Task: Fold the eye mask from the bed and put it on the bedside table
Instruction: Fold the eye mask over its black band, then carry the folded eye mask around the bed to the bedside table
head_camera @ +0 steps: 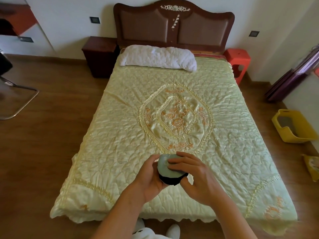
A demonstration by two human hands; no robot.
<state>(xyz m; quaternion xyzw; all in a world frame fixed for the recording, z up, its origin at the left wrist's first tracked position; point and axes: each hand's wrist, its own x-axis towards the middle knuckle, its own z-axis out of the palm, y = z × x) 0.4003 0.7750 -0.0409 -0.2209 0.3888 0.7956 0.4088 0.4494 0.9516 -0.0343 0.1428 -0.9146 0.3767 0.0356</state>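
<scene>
Bed (172, 107) centre, pale quilt. Bedside table (100, 54) far left by the headboard. Left hand (151, 176) and right hand (195, 175) both grasp the eye mask (166, 167), folded, held above the near quilt edge.

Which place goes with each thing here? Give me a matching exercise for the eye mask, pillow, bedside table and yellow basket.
Things:
1. eye mask
2. pillow
3. bedside table
4. yellow basket

Places:
A. on the floor, right of the bed
B. left of the headboard
C. held between the left hand and right hand
D. at the head of the bed

Pairs: 1-C, 2-D, 3-B, 4-A
</scene>
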